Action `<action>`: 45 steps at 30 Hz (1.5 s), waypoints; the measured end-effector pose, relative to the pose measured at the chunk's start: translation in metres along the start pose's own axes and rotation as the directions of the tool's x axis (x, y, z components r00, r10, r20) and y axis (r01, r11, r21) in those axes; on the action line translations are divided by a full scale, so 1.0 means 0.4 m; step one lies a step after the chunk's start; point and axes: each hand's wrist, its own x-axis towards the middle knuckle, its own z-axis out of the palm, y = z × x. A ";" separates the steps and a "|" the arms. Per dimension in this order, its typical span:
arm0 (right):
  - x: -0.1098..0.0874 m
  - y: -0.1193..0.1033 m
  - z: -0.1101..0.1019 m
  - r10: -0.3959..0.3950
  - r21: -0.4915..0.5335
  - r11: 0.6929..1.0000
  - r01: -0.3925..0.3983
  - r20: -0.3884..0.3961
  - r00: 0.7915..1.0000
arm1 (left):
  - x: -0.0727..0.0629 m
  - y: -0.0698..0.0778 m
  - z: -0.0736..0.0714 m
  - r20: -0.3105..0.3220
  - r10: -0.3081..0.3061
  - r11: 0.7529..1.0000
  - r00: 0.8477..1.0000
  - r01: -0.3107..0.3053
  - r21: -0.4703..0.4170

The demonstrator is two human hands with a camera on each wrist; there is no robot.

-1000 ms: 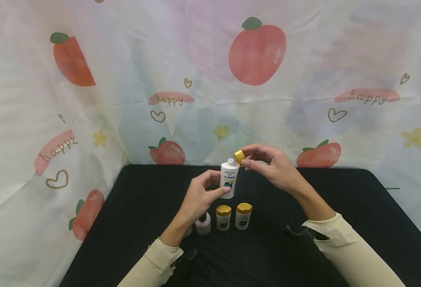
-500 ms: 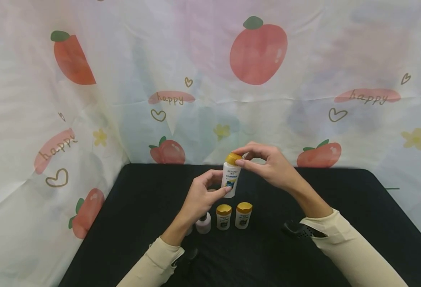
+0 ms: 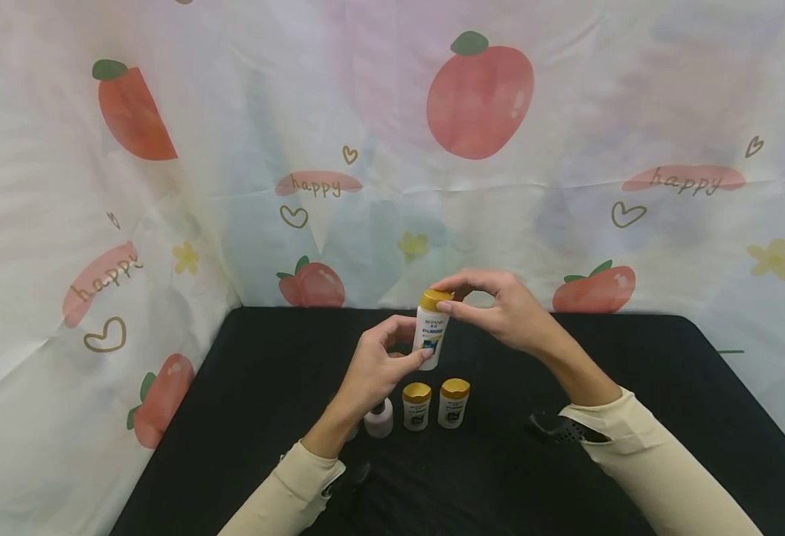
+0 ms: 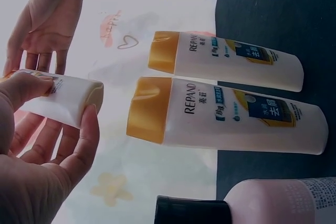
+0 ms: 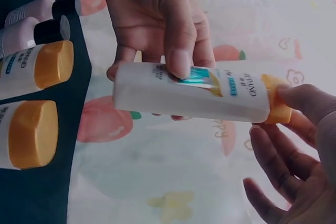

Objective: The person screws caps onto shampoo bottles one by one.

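My left hand (image 3: 382, 359) grips a white shampoo bottle (image 5: 194, 95) round its body, thumb over the label, above the table and tilted slightly. A gold cap (image 3: 435, 299) sits on top of the bottle. My right hand (image 3: 509, 309) pinches this cap between thumb and fingers. Seen in the left wrist view, the bottle's base (image 4: 93, 98) lies between the left thumb and little finger. Two matching capped bottles, one on the left (image 3: 416, 408) and one on the right (image 3: 454, 406), stand upright just in front of the hands.
Beside them stands a pale pink bottle (image 3: 379, 419) with a black cap. Another pink bottle (image 5: 37, 10) is partly hidden behind the left wrist in the head view. The black table (image 3: 499, 476) meets a fruit-printed cloth (image 3: 379, 238) at its back edge.
A second ago the cap was off, held beside the bottle's open neck. My right hand has moved it left onto the neck, where it now sits. The left hand has hardly moved.
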 end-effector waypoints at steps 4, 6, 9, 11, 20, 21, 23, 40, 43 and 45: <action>0.000 0.000 -0.003 -0.008 -0.027 1.000 0.008 -0.003 1.000 | 0.000 0.003 -0.002 -0.007 0.002 1.000 1.000 -0.002 0.030; -0.001 0.001 -0.003 0.004 -0.024 1.000 -0.005 -0.007 1.000 | 0.000 0.003 -0.002 -0.008 0.003 0.999 1.000 -0.003 0.036; -0.002 0.003 -0.002 0.026 0.002 1.000 -0.026 -0.008 1.000 | 0.001 0.001 -0.002 -0.005 0.006 1.000 1.000 -0.006 0.030; -0.003 0.005 -0.001 0.039 0.025 0.999 -0.039 -0.012 0.999 | 0.001 -0.001 -0.001 -0.001 0.010 1.000 1.000 -0.010 0.025; -0.006 0.003 0.011 0.077 0.045 0.996 -0.074 -0.050 0.996 | 0.003 -0.001 0.000 -0.010 0.003 0.999 1.000 -0.003 0.034; -0.006 0.003 0.011 0.078 0.042 0.996 -0.076 -0.053 0.996 | 0.004 0.000 0.000 -0.011 0.002 0.999 1.000 -0.002 0.034; -0.005 0.003 0.011 0.074 0.037 0.997 -0.072 -0.053 0.996 | 0.004 0.000 -0.001 -0.014 -0.001 0.999 1.000 0.002 0.036; -0.002 0.010 0.013 0.024 -0.004 1.000 -0.024 -0.039 0.999 | -0.002 0.003 -0.014 -0.023 -0.005 1.000 1.000 0.005 0.016; -0.001 0.013 0.017 0.030 -0.001 1.000 -0.030 -0.032 0.999 | -0.001 0.001 -0.012 -0.025 0.007 1.000 1.000 -0.006 0.021; 0.000 0.014 0.020 0.033 0.003 0.999 -0.033 -0.026 0.999 | 0.001 0.000 -0.011 -0.025 0.013 1.000 1.000 -0.013 0.025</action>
